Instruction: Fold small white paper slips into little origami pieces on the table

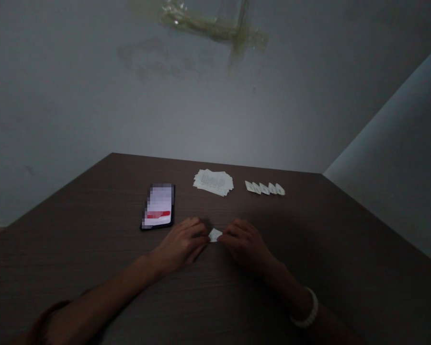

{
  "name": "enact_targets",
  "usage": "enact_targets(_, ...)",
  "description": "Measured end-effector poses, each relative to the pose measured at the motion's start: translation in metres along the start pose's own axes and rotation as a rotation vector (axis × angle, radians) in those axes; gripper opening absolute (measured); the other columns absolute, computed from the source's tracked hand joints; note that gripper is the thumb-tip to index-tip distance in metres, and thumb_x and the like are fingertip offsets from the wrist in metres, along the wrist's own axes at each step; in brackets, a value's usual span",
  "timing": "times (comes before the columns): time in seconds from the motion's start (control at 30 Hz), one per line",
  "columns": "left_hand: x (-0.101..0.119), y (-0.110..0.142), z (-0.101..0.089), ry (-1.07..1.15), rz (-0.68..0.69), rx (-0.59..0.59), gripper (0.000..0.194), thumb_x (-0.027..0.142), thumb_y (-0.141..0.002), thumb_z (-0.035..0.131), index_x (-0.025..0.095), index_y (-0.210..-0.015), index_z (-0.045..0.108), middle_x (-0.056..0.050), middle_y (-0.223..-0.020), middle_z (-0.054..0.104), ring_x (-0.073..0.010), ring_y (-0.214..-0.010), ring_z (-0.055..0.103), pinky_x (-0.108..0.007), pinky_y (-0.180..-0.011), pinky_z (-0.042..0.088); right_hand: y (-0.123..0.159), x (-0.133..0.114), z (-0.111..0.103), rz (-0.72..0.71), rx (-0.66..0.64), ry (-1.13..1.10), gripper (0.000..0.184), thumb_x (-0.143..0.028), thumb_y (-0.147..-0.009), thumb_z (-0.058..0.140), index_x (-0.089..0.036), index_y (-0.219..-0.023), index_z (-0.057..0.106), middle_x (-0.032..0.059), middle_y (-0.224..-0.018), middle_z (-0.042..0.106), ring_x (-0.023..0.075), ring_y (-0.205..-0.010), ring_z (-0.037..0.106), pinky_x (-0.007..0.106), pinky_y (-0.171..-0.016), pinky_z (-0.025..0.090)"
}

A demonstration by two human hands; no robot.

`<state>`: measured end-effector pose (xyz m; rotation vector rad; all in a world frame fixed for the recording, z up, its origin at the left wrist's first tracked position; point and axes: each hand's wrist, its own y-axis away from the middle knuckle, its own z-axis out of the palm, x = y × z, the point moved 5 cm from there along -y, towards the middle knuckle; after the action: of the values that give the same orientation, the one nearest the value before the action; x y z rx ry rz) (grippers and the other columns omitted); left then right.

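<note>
A: What have we got in front of us? Our left hand (181, 245) and right hand (244, 244) are together at lower centre, their fingertips clamped from either side on a small folded paper piece (214, 235). It sits between them on the dark wood-grain table (75, 206).

B: That's a sound hold. Our hands stay low by the tabletop, so the piece has support beneath it. Even pressure from both sides should keep its edges from skewing.

A: Can we see exactly how it's gripped?

B: Not fully. Our fingers hide much of the paper, and only a pale part shows, so we can't tell how its layers lie. We should keep our fingertips light enough not to crumple it.

A: Is anything crowding us?

B: Not much. A smartphone (157, 207) with a pixelated screen lies just beyond our left hand, left of centre. Farther up the table, a stack of printed paper slips (213, 182) sits mid-frame, with a row of folded paper pieces (265, 188) to its right. Our white beaded bracelet (306, 309) sits well back on the right wrist, clear of the paper.
</note>
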<state>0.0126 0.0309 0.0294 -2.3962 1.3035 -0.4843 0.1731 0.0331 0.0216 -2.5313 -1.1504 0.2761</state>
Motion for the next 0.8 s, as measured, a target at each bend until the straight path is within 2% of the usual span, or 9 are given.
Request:
enact_targets(0.2,-0.003,0.001,0.001,0.042,-0.011,-0.005,0.023,0.017,-0.096,0.046,0.016,-0.090,0.068,-0.007,-0.086,0.060,-0.0187,-0.082,0.050,-0.031,-0.073,0.042,0.003,0.011,-0.005,0.004,-0.058,0.110,0.016,-0.013,-0.093,0.051,-0.020,-0.089,0.065,0.0058,-0.088,0.064,0.0215,-0.085,0.049,0.035,-0.079,0.040)
enact_targets(0.37,-0.005,0.002,0.001,0.018,-0.035,0.022,0.022,0.020,-0.097,0.046,0.017,-0.091,0.067,-0.006,-0.087,0.059,-0.0183,-0.082,0.050,-0.031,-0.074,0.042,0.005,0.015,-0.009,0.019,-0.057,0.119,0.019,-0.012,-0.093,0.050,-0.020,-0.085,0.066,0.0068,-0.087,0.064,0.0218,-0.084,0.049,0.035,-0.078,0.042)
enact_targets(0.6,-0.006,0.002,0.001,-0.023,-0.067,0.012,0.024,0.019,-0.096,0.046,0.019,-0.094,0.069,-0.006,-0.086,0.057,-0.0184,-0.080,0.048,-0.031,-0.070,0.041,0.005,0.012,-0.013,0.106,0.032,-0.132,0.012,-0.023,-0.090,0.056,-0.020,-0.083,0.067,0.0064,-0.090,0.063,0.0211,-0.086,0.051,0.035,-0.080,0.044)
enact_targets(0.8,-0.004,0.003,-0.001,-0.006,-0.029,0.008,0.024,0.020,-0.096,0.045,0.020,-0.097,0.070,-0.006,-0.089,0.056,-0.0178,-0.080,0.048,-0.029,-0.067,0.040,-0.001,0.010,-0.002,0.184,0.030,-0.261,0.018,-0.026,-0.088,0.060,-0.021,-0.105,0.066,0.0062,-0.101,0.064,0.0210,-0.093,0.054,0.037,-0.087,0.043)
